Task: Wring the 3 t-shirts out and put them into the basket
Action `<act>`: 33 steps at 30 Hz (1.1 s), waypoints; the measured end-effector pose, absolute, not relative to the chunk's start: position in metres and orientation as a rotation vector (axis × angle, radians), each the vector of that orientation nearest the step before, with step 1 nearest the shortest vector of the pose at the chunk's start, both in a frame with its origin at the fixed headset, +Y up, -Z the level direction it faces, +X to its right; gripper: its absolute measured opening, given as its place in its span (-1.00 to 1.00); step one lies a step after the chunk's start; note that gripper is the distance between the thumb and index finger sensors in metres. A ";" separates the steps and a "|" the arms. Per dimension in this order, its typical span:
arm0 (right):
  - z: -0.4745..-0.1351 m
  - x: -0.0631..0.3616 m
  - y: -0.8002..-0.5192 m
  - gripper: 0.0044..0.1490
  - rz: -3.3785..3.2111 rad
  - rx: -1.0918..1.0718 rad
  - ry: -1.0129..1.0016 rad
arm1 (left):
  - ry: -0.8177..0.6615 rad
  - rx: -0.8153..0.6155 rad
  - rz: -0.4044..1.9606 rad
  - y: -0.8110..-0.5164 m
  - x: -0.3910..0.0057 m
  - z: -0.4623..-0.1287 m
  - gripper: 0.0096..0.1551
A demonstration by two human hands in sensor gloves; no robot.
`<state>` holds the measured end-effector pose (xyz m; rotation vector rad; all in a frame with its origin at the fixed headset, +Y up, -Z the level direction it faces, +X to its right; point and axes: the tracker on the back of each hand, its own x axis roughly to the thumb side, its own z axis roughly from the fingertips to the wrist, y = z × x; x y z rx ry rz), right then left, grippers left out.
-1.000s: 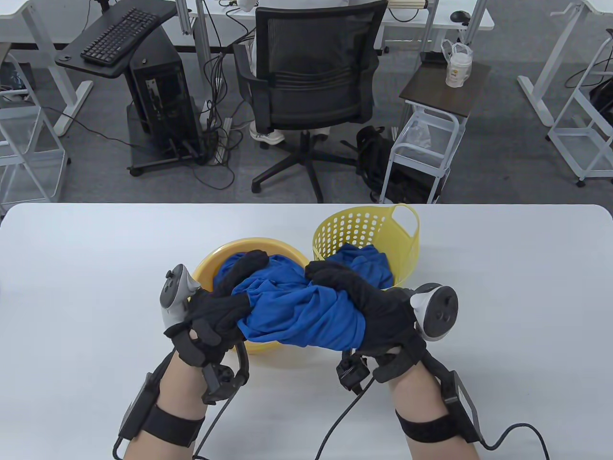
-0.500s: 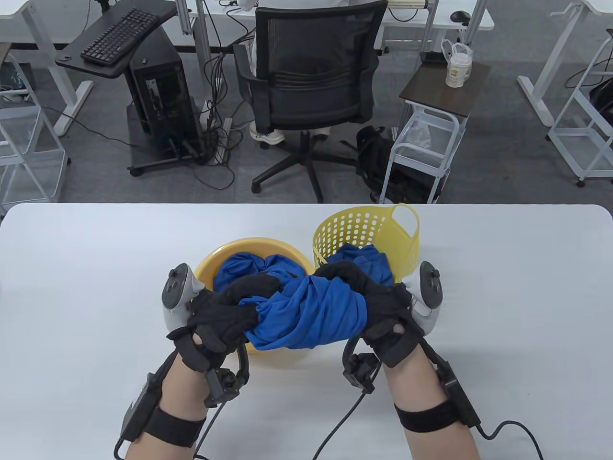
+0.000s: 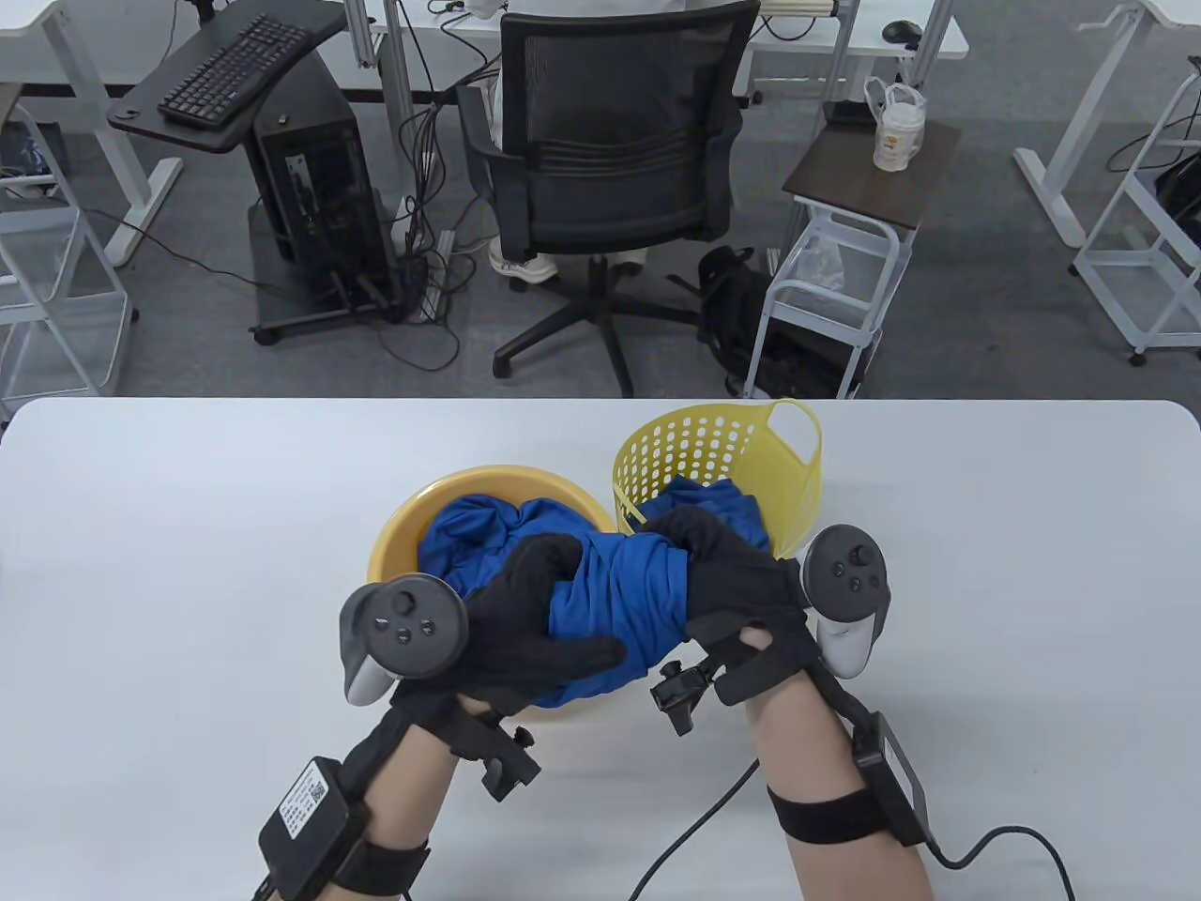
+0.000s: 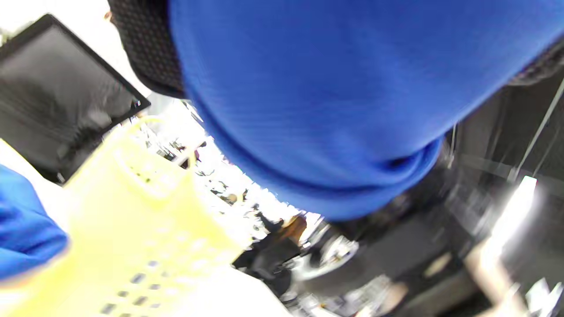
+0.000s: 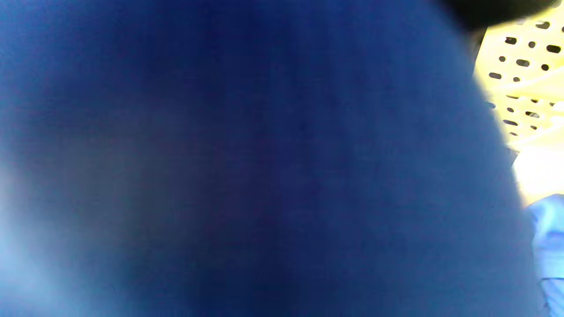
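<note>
In the table view both hands are clamped on one twisted blue t-shirt (image 3: 619, 601), held above the near rim of the yellow basin (image 3: 394, 544) on the white worktop (image 3: 188, 563). The left hand (image 3: 525, 638) wraps its fingers round the left end of the bundle, its thumb lying along the lower edge; the right hand (image 3: 732, 582) curls over the right end. The two hands sit close together, and the gloves hide most of the cloth between them, so its full shape cannot be made out. More blue cloth (image 3: 478, 530) lies in the basin behind the hands — how many garments it makes up cannot be told. Another blue t-shirt (image 3: 727, 511) lies inside the perforated yellow basket (image 3: 713, 441), which stands just beside the basin on its right; the right hand covers the basket's near wall.

The left wrist view is blurred. Blue fabric (image 4: 308, 97) fills the upper part, with a strip of black glove at the top left; the basket (image 4: 145, 229) smears across the lower left, and a fold of blue cloth (image 4: 26, 229) is cut off by the left edge.

The right wrist view is almost wholly blocked by dark, out-of-focus blue fabric (image 5: 264, 158) — only a sliver of the basket's holed wall (image 5: 524, 66) shows at the right edge.
</note>
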<state>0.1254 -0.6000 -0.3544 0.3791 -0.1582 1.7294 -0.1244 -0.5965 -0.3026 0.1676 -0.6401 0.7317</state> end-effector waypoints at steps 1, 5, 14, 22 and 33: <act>-0.356 0.129 -0.603 -0.56 1.714 0.350 -0.140 | -0.658 0.195 0.676 -0.596 -0.120 -0.300 0.53; -0.359 0.133 -0.607 -0.53 1.630 0.311 -0.045 | -0.686 0.274 0.516 -0.590 -0.110 -0.293 0.53; -0.348 0.124 -0.605 -0.45 1.712 0.204 -0.080 | -0.623 0.376 0.446 -0.600 -0.104 -0.294 0.33; -0.345 0.103 -0.600 -0.11 1.045 0.632 -0.091 | -0.609 0.020 1.320 -0.618 -0.162 -0.335 0.09; -0.294 0.054 -0.588 0.20 2.502 1.211 -1.404 | -0.684 -0.427 1.724 -0.635 -0.181 -0.351 0.05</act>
